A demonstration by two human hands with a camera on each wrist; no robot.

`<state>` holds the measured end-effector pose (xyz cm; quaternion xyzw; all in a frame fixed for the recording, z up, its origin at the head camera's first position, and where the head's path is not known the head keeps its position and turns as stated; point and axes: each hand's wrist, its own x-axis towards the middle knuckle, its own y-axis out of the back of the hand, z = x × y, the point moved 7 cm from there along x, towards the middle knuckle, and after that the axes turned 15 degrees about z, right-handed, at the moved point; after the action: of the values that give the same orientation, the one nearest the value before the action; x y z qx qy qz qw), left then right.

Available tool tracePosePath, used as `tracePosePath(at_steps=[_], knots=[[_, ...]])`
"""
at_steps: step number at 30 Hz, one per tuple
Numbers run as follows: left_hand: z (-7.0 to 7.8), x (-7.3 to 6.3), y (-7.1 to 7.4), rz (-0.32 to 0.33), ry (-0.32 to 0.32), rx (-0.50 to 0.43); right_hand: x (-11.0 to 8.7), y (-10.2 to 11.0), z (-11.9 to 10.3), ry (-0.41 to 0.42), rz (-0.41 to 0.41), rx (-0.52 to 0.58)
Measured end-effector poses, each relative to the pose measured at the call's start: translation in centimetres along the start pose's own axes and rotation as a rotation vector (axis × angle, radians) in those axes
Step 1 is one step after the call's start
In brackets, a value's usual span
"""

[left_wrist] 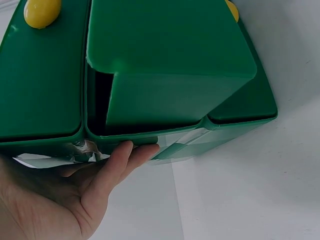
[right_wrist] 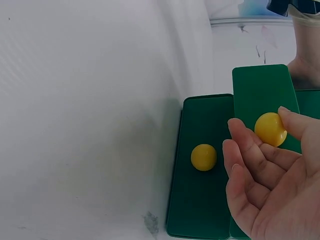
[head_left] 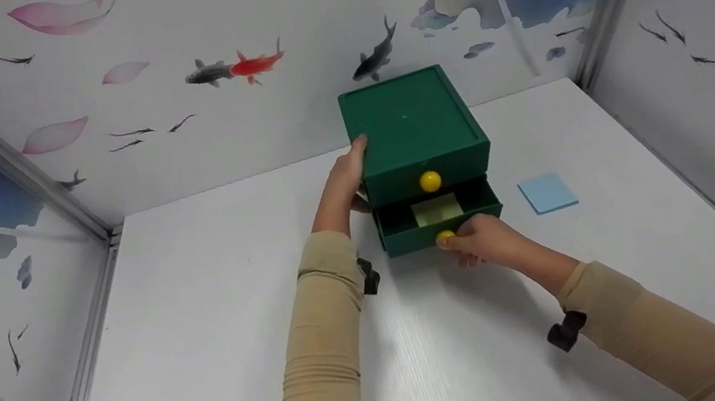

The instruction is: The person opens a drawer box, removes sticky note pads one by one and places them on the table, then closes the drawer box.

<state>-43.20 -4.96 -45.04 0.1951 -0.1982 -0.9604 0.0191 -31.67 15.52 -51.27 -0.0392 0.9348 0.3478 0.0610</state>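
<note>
A green drawer cabinet (head_left: 406,120) with round yellow knobs stands near the back wall. Its middle drawer (head_left: 408,241) is pulled out, and a pale yellow paper square (head_left: 437,209) lies inside. My right hand (head_left: 491,240) pinches the yellow knob (right_wrist: 270,129) of that drawer between thumb and fingers. Against the cabinet's left side rests my left hand (head_left: 348,177). In the left wrist view, its fingers (left_wrist: 107,172) lie fairly straight along the side wall. The bottom drawer (right_wrist: 202,200) is closed, its own yellow knob (right_wrist: 204,157) showing in the right wrist view.
To the right of the cabinet, a light blue square notepad (head_left: 548,193) lies on the white table (head_left: 207,342). Printed panels with fish and petals enclose the table at the back (head_left: 314,113) and on both sides. Clear tape (left_wrist: 182,142) runs along the cabinet's side.
</note>
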Motion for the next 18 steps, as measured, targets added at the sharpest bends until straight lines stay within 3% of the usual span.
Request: tracePosePath(at_steps=[18], knots=[[0.08, -0.13, 0.01, 0.022, -0.015, -0.004, -0.96, -0.15, 0.79, 0.0, -0.005, -0.011]])
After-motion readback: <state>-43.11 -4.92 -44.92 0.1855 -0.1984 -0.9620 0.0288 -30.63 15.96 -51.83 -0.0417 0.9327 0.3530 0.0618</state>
